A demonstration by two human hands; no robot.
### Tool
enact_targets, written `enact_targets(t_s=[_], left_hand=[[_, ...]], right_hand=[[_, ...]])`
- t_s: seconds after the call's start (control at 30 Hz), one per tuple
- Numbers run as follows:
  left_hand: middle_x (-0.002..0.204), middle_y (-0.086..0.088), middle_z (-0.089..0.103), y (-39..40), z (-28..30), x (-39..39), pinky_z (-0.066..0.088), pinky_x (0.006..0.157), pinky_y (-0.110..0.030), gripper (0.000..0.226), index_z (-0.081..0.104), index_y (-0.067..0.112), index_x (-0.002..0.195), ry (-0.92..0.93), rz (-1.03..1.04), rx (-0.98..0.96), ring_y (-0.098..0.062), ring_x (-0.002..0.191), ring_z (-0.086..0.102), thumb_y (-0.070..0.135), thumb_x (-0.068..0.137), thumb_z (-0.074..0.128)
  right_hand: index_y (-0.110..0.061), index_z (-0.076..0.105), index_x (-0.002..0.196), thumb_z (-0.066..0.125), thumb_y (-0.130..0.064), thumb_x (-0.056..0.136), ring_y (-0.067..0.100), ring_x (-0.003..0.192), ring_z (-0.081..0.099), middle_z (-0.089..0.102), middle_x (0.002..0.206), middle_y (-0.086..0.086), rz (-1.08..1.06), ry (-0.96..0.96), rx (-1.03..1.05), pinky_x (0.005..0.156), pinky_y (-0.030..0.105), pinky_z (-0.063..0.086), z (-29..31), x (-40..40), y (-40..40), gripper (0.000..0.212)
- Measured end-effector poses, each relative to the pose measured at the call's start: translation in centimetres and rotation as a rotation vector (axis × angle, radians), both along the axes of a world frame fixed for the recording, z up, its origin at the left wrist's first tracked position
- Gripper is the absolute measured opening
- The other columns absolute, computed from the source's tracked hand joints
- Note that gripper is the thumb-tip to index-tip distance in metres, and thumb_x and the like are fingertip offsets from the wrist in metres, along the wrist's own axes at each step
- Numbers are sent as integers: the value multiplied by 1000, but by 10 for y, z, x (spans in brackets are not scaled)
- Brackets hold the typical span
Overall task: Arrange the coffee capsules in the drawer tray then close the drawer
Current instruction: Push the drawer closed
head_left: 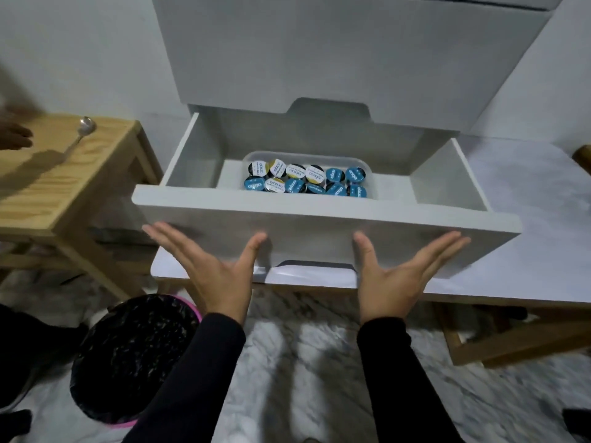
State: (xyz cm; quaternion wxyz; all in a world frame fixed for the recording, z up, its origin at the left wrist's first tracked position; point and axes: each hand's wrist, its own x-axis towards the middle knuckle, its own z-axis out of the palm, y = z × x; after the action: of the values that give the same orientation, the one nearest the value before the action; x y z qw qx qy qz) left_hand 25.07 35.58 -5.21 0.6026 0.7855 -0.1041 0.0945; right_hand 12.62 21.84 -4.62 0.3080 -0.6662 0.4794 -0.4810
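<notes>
Head view, starting at your far left: a blurred second hand (14,135) hangs over the wooden side table (41,193), and a metal spoon (81,132) lies on that tabletop near its back corner. Below the table, a dark bin with a pink rim (134,359) sits on the marbled floor (303,362).

Now to you. Your left hand (211,270) is spread flat, fingers splayed wide, palm toward the white front panel of the drawer (319,219), fingertips at the panel and nothing in its grip. The drawer stands pulled well out from the white cabinet (335,59).

Look inside: a clear plastic tray (252,156) sits toward the back centre of the drawer, and the coffee capsules (307,180) fill it in two neat rows, mostly blue lids with a few white and yellow ones among them. The drawer space either side of the tray shows bare white.

On to your right hand (403,273): same story, wide open, fingers fanned, laid against the front panel just right of the handle cutout, gripping nothing. Both black sleeves (406,378) run back toward you.
</notes>
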Motion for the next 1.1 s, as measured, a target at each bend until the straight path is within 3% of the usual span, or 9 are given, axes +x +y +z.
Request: enact_targets(t_s=[0.17, 0.27, 0.47, 0.67, 0.77, 0.83, 0.9, 0.97, 1.1], left_hand=[[154, -20, -21, -20, -11, 14, 2, 112, -9, 132, -11, 1, 145, -50, 16, -42, -24, 146, -7, 51, 61, 77], [154, -20, -21, -33, -10, 25, 1, 109, -3, 132, -12, 0, 145, -59, 10, -54, -23, 146, -7, 52, 63, 77], [153, -24, -22, -67, 0, 50, -3, 104, 4, 131, -13, -3, 144, -66, 18, -43, -28, 145, -8, 51, 66, 77], [154, -21, -22, -98, 14, 83, 4, 108, -16, 128, -12, 1, 145, -48, 15, 3, -28, 145, -12, 56, 67, 73], [153, -23, -23, -108, 14, 94, 4, 113, -21, 129, -13, -1, 144, -55, 9, -6, -30, 144, -15, 59, 68, 72], [152, -24, -22, -111, 11, 95, -2, 111, -11, 130, -13, -3, 144, -70, 17, -13, -32, 144, -16, 61, 68, 70], [152, -25, -21, -111, 9, 96, -9, 103, 2, 130, -12, -4, 144, -82, 20, -3, -32, 144, -15, 63, 68, 69], [152, -25, -21, -110, 8, 97, -10, 101, 4, 130, -12, -5, 144, -79, 23, 17, -33, 144, -14, 64, 68, 68], [153, -24, -22, -109, 10, 97, 4, 111, -18, 129, -13, -3, 144, -59, 17, 61, -32, 144, -15, 62, 69, 69]], right_hand=[[-22, -9, 145, 66, -65, 62, 19, 145, -3, -16, 156, 1, -16, 11, -5, 114, 55, 22, -6, 16, -18, 120], [-22, -11, 145, 64, -66, 63, 17, 145, -2, -16, 156, 0, 7, 7, -5, 115, 53, 21, -5, 28, -32, 119], [-13, -8, 146, 69, -57, 69, 20, 145, -3, -14, 156, 7, 68, 17, -21, 115, 28, 17, 9, 57, -67, 117], [-5, -4, 145, 69, -48, 74, 23, 144, -6, -13, 155, 16, 103, 70, -72, 117, 26, 8, 15, 86, -98, 111], [-4, -5, 145, 66, -49, 76, 23, 144, -8, -14, 155, 18, 106, 107, -96, 113, 14, -2, 12, 95, -108, 109], [-4, -6, 144, 65, -51, 76, 24, 144, -9, -14, 154, 19, 98, 118, -113, 110, 9, -8, 10, 97, -112, 109], [-2, -6, 144, 64, -52, 76, 26, 144, -9, -14, 154, 20, 90, 141, -126, 113, 15, -4, 10, 98, -113, 109], [0, -5, 144, 63, -52, 76, 28, 144, -9, -14, 154, 22, 77, 181, -135, 118, 26, 4, 10, 98, -113, 109], [0, -7, 143, 63, -52, 77, 29, 144, -9, -15, 153, 22, 69, 222, -126, 119, 35, 11, 13, 97, -110, 110]])
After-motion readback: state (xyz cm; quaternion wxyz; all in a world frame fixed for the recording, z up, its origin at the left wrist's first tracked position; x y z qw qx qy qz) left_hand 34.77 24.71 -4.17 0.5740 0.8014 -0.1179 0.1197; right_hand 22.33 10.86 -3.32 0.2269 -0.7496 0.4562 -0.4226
